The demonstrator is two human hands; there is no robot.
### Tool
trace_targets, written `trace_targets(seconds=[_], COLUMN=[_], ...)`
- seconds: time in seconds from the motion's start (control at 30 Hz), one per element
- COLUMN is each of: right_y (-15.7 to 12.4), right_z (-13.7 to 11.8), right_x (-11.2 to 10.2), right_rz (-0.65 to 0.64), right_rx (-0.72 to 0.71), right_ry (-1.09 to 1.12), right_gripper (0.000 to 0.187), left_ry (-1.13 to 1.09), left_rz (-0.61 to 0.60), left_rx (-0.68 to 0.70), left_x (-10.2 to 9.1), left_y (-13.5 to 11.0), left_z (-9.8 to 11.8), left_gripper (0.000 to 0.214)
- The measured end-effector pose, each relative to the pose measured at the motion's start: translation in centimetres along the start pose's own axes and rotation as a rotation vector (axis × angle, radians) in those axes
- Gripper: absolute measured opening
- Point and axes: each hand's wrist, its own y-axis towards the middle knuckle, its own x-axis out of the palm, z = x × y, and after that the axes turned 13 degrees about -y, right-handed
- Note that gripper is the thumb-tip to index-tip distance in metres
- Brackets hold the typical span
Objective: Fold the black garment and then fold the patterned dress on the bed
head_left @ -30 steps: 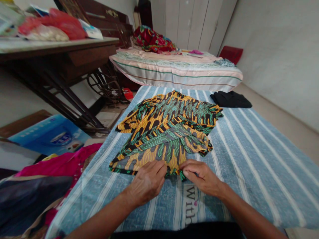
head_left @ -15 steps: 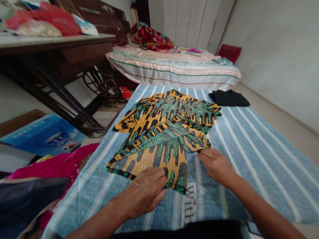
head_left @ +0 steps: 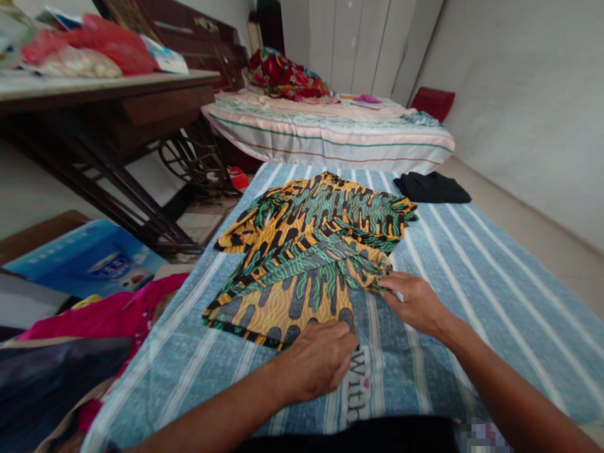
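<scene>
A patterned garment (head_left: pixel 306 251) in orange, green and black lies partly folded on a blue striped sheet (head_left: pixel 472 283). My left hand (head_left: pixel 321 362) rests palm down on the garment's near corner, fingers curled together against the hem. My right hand (head_left: pixel 413 302) reaches to the garment's right edge and pinches a bunched fold there with its fingertips.
A folded black cloth (head_left: pixel 431 187) lies at the sheet's far right. Pink fabric (head_left: pixel 108 311) and a blue box (head_left: pixel 89 255) sit at the left. A dark wooden table (head_left: pixel 104 94) with an iron treadle stands beyond, and a bed (head_left: pixel 330 129) with a red bundle at the back.
My hands started together at the near hem. The right hand has moved away to the garment's right edge, and the left has slid right along the near hem.
</scene>
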Motion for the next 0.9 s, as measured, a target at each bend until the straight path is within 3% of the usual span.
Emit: trace_targets(seconds=[0.13,0.23,0.37,0.47,0.57,0.67,0.77,0.9], right_y=[-0.1,-0.1,-0.2,-0.6,-1.6,-2.9,-3.8,-3.7], right_z=[-4.2,-6.4,-6.9,-7.2,-8.2,-9.6,-10.6,-10.7], right_x=[-2.1,-1.6,-0.3,0.1,0.7,1.7,2.3,1.5], right_rz=[-0.07,-0.173,-0.215,-0.18,-0.134,-0.116,-0.113,-0.118], right_rx=[-0.125,-0.216,-0.224,-0.133,0.133,0.369,0.433,0.292], right_ry=[0.178,0.104,0.057,0.191,0.434,0.659,0.829,0.828], right_gripper=[0.019,0.02,0.018,0.016,0.011,0.008,0.011,0.019], left_ry=[-0.016,-0.062,-0.263,-0.441,-0.579,-0.635,-0.512,-0.337], left_rz=[0.002,-0.017,0.042,0.158,0.343,0.447,0.448,0.394], left_rx=[-0.004,0.017,0.042,-0.033,-0.273,-0.414,-0.362,-0.235], left_x=[0.8,1.1,0.7,0.9,1.8,2.5,2.8,2.8], left_y=[0.3,0.1,-1.1,-2.0,-2.2,-1.8,-1.4,-0.9], left_z=[0.3,0.3,-0.3,-0.8,-1.2,-1.3,-1.0,-0.6], left_gripper=[0.014,0.011,0.007,0.007,0.004,0.024,0.042,0.031])
